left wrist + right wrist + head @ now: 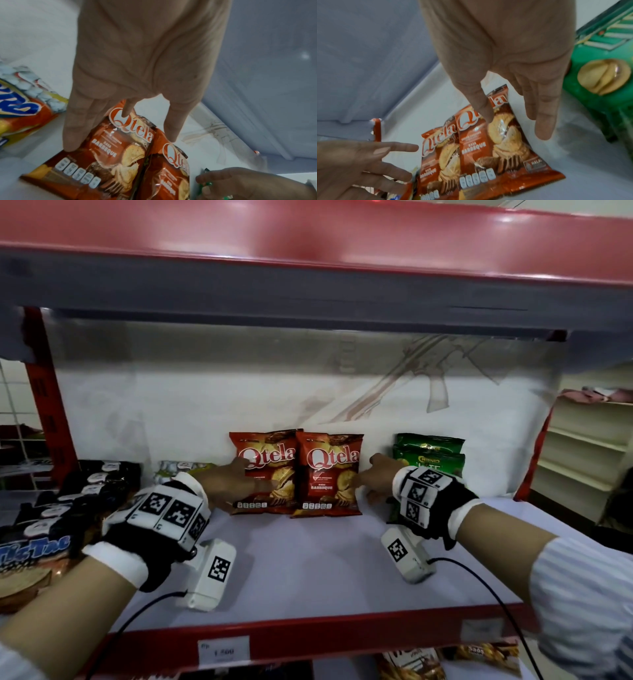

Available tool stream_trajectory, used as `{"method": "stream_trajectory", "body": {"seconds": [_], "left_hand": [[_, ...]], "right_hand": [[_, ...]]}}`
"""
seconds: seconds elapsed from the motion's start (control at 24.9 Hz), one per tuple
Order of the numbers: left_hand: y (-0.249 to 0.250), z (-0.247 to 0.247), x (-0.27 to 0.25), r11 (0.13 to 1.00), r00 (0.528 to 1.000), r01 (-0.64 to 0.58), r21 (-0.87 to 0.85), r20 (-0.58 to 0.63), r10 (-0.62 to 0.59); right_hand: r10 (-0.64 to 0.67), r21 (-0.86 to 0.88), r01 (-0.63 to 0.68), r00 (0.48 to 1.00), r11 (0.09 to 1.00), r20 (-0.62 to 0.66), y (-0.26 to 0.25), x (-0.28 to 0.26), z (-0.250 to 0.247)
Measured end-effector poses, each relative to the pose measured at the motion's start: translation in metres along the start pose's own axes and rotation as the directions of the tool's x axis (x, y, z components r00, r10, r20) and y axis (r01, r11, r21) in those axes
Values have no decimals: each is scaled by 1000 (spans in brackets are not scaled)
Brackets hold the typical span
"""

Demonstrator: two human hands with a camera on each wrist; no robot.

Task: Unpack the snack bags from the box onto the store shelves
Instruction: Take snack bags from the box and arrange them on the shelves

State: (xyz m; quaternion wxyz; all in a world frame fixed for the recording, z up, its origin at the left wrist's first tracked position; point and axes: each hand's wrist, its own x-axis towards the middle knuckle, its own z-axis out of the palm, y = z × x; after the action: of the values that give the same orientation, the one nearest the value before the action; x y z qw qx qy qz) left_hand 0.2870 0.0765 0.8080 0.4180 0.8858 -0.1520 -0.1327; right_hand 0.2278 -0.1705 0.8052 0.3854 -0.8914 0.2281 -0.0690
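Two red Qtela snack bags stand side by side against the back wall of the white shelf (308, 563). My left hand (236, 484) lies with straight fingers against the left bag (274, 470); the left wrist view shows my left hand (120, 97) with its fingertips touching that bag (102, 155). My right hand (371, 477) reaches with straight fingers to the right edge of the right bag (330, 474). In the right wrist view my right hand (513, 81) hovers spread over this bag (496, 148), holding nothing. No box is in view.
Green snack bags (430, 457) stand just right of my right hand. Dark Tic Tac bags (68, 508) and a white-and-yellow bag (181, 467) fill the shelf's left side. A red-edged shelf (308, 251) hangs overhead. Below the red front lip (308, 635) lie more snack bags (411, 666).
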Motion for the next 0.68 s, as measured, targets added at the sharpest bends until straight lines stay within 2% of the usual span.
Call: {"method": "stream_trajectory", "body": {"seconds": [0.12,0.16,0.24,0.36,0.44,0.52,0.56,0.68], "left_hand": [[13,5,-13,996,995,-92,3,37,92],[20,10,-19,994,994,-109,20,35,108],[35,23,-32,989,994,-110,97,-15,112],[50,46,-49,982,991,-123,140,-25,128],[53,57,-58,988,992,-125,86,17,124],[56,63,-61,989,992,-127,72,32,125],[57,63,-62,989,992,-127,74,30,125],[61,65,-62,989,993,-120,88,30,118]], "right_hand": [[-51,108,55,998,993,-36,8,-9,-24],[-80,81,86,994,993,-78,14,-12,-37],[-109,-103,92,978,990,-180,30,-16,-64],[-6,-313,-92,955,945,-298,58,-13,-94],[107,-279,-174,965,944,-240,77,-8,-105],[156,-155,-178,977,972,-145,95,2,-105],[151,-124,-166,981,978,-124,102,6,-101],[115,-190,-125,991,974,-63,114,12,-110]]}}
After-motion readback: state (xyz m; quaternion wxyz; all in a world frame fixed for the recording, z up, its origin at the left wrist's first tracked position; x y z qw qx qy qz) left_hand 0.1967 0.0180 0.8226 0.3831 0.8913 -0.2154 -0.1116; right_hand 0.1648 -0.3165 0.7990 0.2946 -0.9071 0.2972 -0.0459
